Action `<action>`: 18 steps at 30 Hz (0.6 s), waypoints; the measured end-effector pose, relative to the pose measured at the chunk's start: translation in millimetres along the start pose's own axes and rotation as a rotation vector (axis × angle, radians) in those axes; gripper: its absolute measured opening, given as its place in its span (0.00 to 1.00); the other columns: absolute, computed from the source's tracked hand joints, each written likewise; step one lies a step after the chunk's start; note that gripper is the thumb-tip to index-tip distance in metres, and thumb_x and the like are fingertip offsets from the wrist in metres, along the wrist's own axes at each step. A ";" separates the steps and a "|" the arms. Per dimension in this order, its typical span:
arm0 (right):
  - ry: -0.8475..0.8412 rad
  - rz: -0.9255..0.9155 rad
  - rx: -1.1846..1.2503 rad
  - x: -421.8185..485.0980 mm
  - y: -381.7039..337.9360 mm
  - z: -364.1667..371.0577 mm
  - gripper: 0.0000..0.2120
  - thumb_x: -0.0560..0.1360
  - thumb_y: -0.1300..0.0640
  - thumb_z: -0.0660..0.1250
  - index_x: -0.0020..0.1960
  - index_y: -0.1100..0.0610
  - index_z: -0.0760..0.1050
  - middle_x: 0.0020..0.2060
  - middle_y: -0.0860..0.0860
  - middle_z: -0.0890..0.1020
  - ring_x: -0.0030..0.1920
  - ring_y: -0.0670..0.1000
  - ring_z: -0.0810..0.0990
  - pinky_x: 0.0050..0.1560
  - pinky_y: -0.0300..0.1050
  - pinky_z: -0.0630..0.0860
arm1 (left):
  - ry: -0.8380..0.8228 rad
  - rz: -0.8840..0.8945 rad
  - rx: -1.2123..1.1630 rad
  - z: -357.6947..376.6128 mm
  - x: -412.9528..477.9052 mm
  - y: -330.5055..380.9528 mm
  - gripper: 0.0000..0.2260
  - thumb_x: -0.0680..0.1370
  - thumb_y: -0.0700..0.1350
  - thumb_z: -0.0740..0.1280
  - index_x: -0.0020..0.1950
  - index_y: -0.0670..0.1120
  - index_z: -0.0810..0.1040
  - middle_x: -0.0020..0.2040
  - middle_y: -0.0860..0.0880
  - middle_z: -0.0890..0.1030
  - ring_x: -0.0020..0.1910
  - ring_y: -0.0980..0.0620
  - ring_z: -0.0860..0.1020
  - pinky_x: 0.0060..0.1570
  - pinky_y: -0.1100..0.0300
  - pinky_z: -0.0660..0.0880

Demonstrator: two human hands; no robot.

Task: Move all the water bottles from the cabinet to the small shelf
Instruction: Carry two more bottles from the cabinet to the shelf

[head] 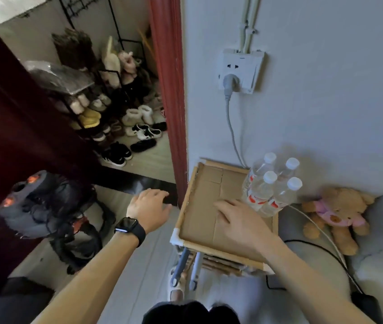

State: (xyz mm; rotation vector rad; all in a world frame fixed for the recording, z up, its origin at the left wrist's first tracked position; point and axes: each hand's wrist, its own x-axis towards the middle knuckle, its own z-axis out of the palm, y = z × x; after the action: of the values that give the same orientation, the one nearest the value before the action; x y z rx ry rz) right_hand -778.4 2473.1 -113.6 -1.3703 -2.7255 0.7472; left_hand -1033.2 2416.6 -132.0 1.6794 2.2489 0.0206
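Bottles: four water bottles with white caps and red labels stand upright in a tight group, touching each other.
Place: they are on the top of the small shelf, at its far right corner, next to the wall.
Top surface: a sheet of brown cardboard covers the top of the shelf inside the light wooden rim.
Right side: the right hand is over the cardboard, just beside the bottles but apart from them. Its fingers are spread and nearly straight, and they hold nothing. I cannot tell if they touch the cardboard.
Left side: the left hand, with a dark watch on the wrist, is over the floor to the left of the shelf. Its fingers are loosely bent and close together, and they hold nothing.
Around: a teddy bear lies to the right of the bottles. A grey plug sits in the wall socket above. A shoe rack is seen through the doorway.
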 end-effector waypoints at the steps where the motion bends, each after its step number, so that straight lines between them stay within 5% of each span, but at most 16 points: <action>1: 0.017 -0.048 0.000 4.1 -7.3 -5.4 0.17 0.82 0.52 0.57 0.70 0.49 0.71 0.65 0.46 0.76 0.65 0.50 0.72 0.58 0.41 0.69 | 0.037 -0.050 -0.016 -6.2 -13.3 -10.1 0.20 0.79 0.58 0.58 0.70 0.55 0.71 0.69 0.53 0.73 0.70 0.49 0.68 0.69 0.49 0.66; 9: 0.093 -0.394 0.015 19.0 -79.6 -34.6 0.17 0.82 0.50 0.57 0.70 0.48 0.73 0.68 0.45 0.75 0.71 0.48 0.68 0.69 0.47 0.69 | 0.248 -0.402 -0.026 -41.2 -153.4 -63.3 0.19 0.78 0.56 0.62 0.68 0.54 0.75 0.66 0.53 0.77 0.66 0.49 0.72 0.64 0.52 0.70; 18: 0.021 -0.910 0.026 -28.9 -279.0 -4.3 0.19 0.79 0.48 0.59 0.66 0.52 0.77 0.64 0.50 0.80 0.68 0.55 0.73 0.71 0.53 0.68 | 0.490 -0.873 0.039 -63.8 -404.8 -123.0 0.18 0.79 0.56 0.62 0.67 0.55 0.75 0.66 0.53 0.77 0.67 0.49 0.72 0.65 0.51 0.69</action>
State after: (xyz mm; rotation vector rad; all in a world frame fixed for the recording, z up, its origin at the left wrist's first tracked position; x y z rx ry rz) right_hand -970.8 2311.8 11.5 -0.0380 -2.8305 0.6438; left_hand -1064.3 2012.8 5.7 0.6104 3.1721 0.1954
